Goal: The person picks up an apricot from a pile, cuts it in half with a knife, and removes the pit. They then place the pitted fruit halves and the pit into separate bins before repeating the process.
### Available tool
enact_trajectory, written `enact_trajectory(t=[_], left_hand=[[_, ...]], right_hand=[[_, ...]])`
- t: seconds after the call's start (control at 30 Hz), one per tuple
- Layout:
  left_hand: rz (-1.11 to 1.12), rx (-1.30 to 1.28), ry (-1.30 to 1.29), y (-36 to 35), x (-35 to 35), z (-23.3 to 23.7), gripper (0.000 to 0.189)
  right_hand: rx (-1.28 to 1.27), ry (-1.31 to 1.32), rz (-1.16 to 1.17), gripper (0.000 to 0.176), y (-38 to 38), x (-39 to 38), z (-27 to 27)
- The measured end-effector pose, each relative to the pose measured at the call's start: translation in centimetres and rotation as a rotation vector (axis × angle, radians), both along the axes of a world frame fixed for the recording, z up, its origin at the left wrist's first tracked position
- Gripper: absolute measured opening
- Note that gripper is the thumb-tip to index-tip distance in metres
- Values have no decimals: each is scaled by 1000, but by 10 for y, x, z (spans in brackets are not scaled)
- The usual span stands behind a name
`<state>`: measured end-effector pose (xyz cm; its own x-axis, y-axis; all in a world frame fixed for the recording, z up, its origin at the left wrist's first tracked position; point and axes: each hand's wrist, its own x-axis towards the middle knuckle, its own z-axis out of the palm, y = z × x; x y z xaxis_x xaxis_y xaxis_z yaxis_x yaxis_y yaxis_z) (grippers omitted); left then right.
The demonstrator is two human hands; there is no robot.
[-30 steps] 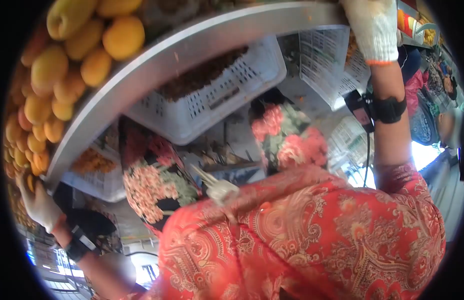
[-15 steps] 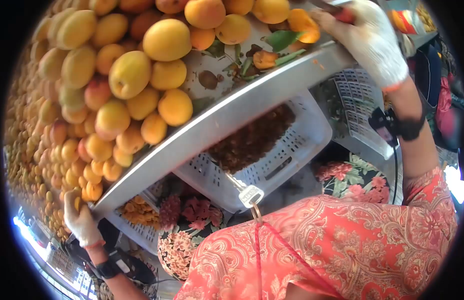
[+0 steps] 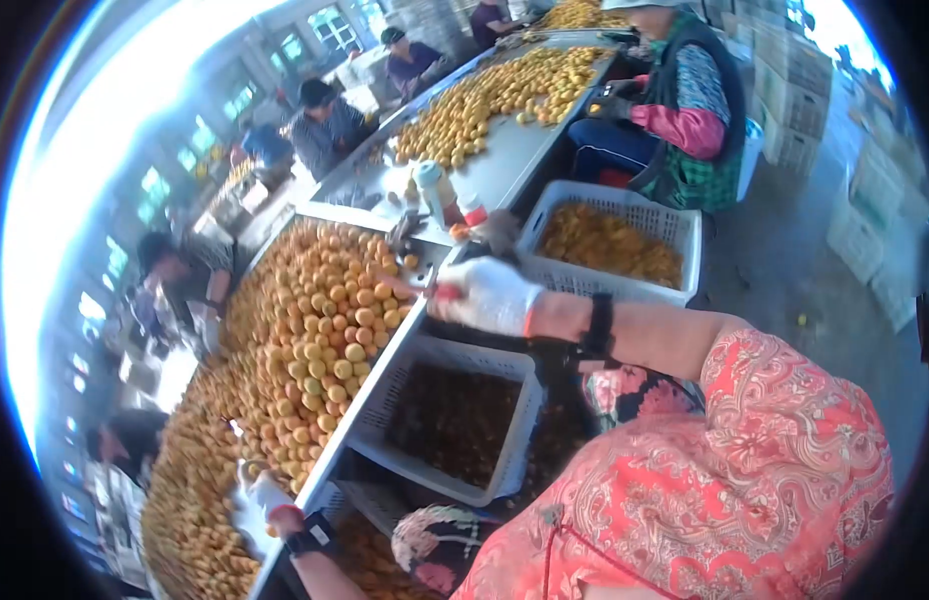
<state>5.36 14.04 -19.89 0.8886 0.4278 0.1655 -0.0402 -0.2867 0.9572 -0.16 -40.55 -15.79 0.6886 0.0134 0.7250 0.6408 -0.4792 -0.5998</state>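
My right hand [image 3: 490,297], in a white knit glove, is closed around a slim red-handled tool [image 3: 448,292] that looks like a small knife; it is blurred. This hand is above the metal rim [image 3: 380,375] of the sorting table. My left hand [image 3: 269,493], gloved too, is lower down at the table edge. Its fingers curl at the near side of the heap, around what seems to be an apricot [image 3: 250,470]. Apricots [image 3: 325,365] cover the table in front of both hands.
A white crate [image 3: 530,400] with dark contents stands below the rim. Another crate [image 3: 690,265] holds orange pieces. A co-worker in a green vest [image 3: 690,120] sits at the far right. A bottle [image 3: 432,185] stands on the table. Other people line the opposite side.
My view has tilted up from the near fruit to the whole hall. My right hand is still at the rim with the red-handled tool; my left hand remains beside the heap.
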Motion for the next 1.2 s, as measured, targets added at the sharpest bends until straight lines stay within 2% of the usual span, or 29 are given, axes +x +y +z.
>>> enact_trajectory(t=[0.07, 0.13, 0.2, 0.23, 0.27, 0.33, 0.43, 0.47, 0.53, 0.6, 0.67, 0.73, 0.8, 0.83, 0.87, 0.93, 1.0, 1.07, 1.1, 1.13, 1.17, 1.2], left_hand=[[-324, -290, -38, -63, -48, 58, 31], [-608, 1092, -849, -139, -110, 109, 37], [-763, 891, -866, -202, -146, 104, 40], [-911, 185, -307, -234, -167, 112, 45], [-907, -519, 279, -255, -185, 118, 51], [-940, -598, 314, -267, -186, 92, 58], [-945, -569, 336, -268, -199, 103, 63], [-949, -449, 299, -268, -203, 104, 42], [-910, -392, 298, -273, -213, 115, 43], [-882, -307, 266, -274, -216, 105, 42], [-919, -385, 271, -268, -226, 102, 41], [-820, -313, 223, -266, -241, 101, 39], [-781, -425, 173, -260, -257, 100, 62], [-758, -386, 159, -258, -265, 99, 65], [-744, -344, 131, -257, -270, 101, 68], [-652, -30, 142, -250, -274, 108, 66], [-613, 172, 15, -247, -269, 109, 66], [-641, 202, -4, -244, -264, 109, 67], [-654, 157, 6, -245, -263, 109, 70], [-651, 242, -20, -244, -261, 109, 71], [-658, 145, -12, -249, -264, 111, 65], [-678, 51, -11, -256, -266, 114, 59]], right_hand=[[59, 413, -53, 14, 37, -77, 45], [-72, 443, -13, 27, 60, -97, 39], [77, 494, 81, 31, 84, -117, 44], [120, 548, 180, 39, 89, -120, 38], [82, 535, 218, 35, 93, -130, 43], [220, 629, 338, 33, 102, -142, 41], [336, 633, 439, 27, 104, -142, 27], [360, 618, 448, 25, 104, -145, 30], [495, 620, 516, 20, 106, -152, 42], [429, 596, 505, 18, 107, -159, 54], [369, 579, 566, 17, 110, -158, 42], [388, 567, 545, 16, 119, -165, 34], [448, 709, 614, 19, 121, -186, 45], [443, 693, 623, 20, 124, -185, 37], [431, 662, 631, 21, 127, -184, 33], [449, 722, 641, 22, 129, -194, 45], [405, 688, 653, 22, 134, -195, 51], [480, 604, 704, 20, 137, -187, 47], [561, 767, 722, 19, 134, -188, 52], [642, 924, 733, 17, 131, -188, 57], [671, 937, 732, 17, 131, -185, 56], [859, 897, 750, 19, 139, -190, 59]])
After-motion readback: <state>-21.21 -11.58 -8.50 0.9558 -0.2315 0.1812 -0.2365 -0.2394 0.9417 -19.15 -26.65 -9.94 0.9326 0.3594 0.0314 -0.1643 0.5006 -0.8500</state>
